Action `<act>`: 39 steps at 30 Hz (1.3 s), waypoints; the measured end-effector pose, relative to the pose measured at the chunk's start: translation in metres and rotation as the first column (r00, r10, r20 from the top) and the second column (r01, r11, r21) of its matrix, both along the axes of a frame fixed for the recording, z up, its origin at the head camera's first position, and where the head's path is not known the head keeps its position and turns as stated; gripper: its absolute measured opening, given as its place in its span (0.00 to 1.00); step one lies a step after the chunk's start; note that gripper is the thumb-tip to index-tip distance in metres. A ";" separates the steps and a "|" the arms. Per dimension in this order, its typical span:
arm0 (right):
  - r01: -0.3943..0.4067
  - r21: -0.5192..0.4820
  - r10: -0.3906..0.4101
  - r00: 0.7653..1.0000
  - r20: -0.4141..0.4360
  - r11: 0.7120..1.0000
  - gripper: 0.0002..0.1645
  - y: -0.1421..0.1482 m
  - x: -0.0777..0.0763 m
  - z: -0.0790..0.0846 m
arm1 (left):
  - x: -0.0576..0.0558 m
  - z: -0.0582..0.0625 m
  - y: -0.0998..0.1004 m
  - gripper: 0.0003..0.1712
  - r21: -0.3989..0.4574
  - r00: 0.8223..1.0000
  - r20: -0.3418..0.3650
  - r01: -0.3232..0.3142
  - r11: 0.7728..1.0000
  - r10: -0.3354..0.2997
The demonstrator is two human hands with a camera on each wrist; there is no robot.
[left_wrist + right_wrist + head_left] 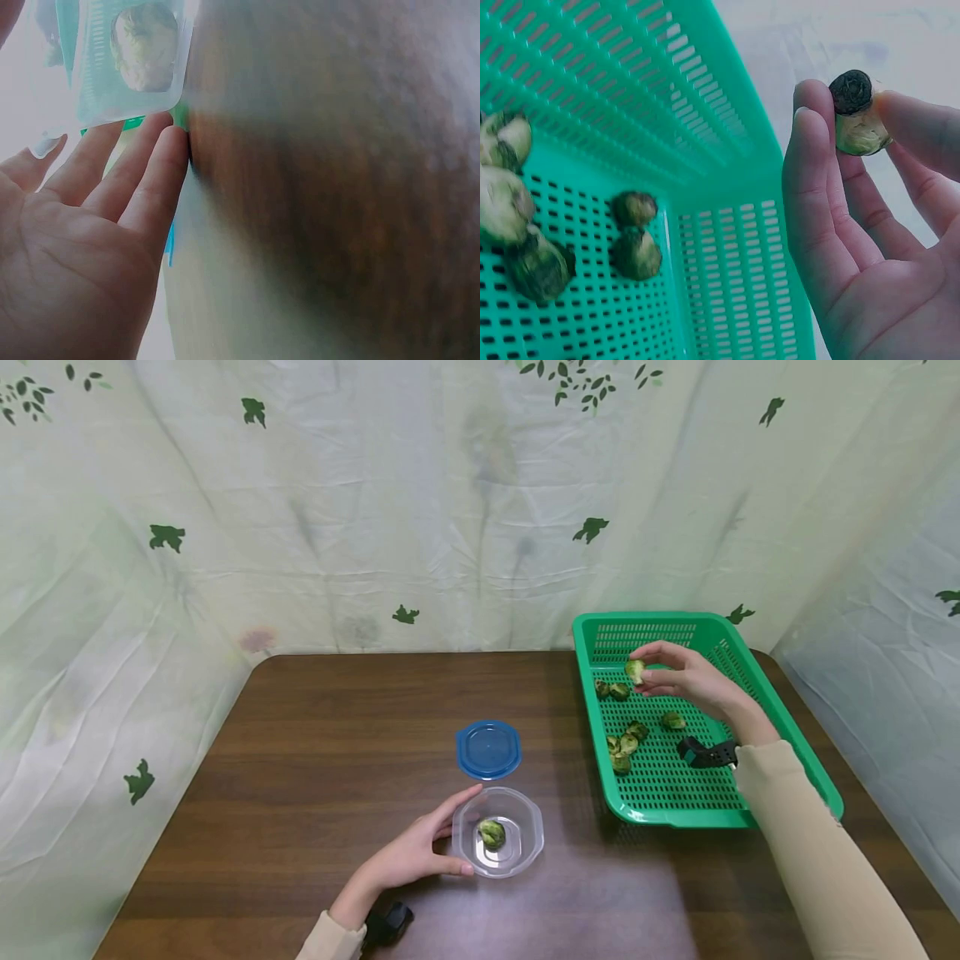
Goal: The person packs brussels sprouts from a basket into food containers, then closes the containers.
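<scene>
My right hand pinches a Brussels sprout between thumb and fingertips, over the far part of a green plastic basket. The right wrist view shows the dark cut end of this sprout facing the camera. My left hand holds a clear plastic container from its left side, thumb at the near rim and index finger at the far rim. Inside the container lies one Brussels sprout. In the left wrist view, fingertips reach the container's wall.
Several more Brussels sprouts lie in the basket, mostly along its left side. A blue lid rests on the brown wooden table just beyond the container. Behind the table hangs a pale leaf-patterned curtain.
</scene>
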State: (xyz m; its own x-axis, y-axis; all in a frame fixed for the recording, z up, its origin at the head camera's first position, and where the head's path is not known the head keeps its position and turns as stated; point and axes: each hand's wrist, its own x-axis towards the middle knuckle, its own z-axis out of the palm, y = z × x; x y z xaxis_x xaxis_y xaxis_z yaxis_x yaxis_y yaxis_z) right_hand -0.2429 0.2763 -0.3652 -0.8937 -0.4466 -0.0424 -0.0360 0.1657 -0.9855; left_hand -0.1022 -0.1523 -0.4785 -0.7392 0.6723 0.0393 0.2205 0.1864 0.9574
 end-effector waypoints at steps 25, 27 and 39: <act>-0.153 0.033 0.154 0.988 -0.016 0.988 0.17 -0.053 0.037 0.009 | 0.001 0.000 0.001 0.54 -0.005 1.000 0.001 -0.007 1.000 0.007; -0.174 0.036 0.175 0.984 -0.016 0.984 0.17 -0.057 0.040 0.009 | 0.001 0.001 0.001 0.54 -0.003 1.000 0.004 -0.007 1.000 0.007; -0.303 0.028 0.303 0.953 0.011 0.952 0.16 -0.088 0.059 0.005 | 0.000 -0.001 0.000 0.54 -0.002 1.000 -0.010 -0.002 1.000 0.002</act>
State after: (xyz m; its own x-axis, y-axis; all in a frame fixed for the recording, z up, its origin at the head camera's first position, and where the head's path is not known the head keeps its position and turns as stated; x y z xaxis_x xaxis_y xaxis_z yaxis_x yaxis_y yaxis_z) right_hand -0.1837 0.1886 -0.3600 -0.7161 -0.6950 -0.0649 -0.0827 0.1768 -0.9808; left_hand -0.1024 -0.1520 -0.4792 -0.7402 0.6709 0.0455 0.2295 0.1884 0.9549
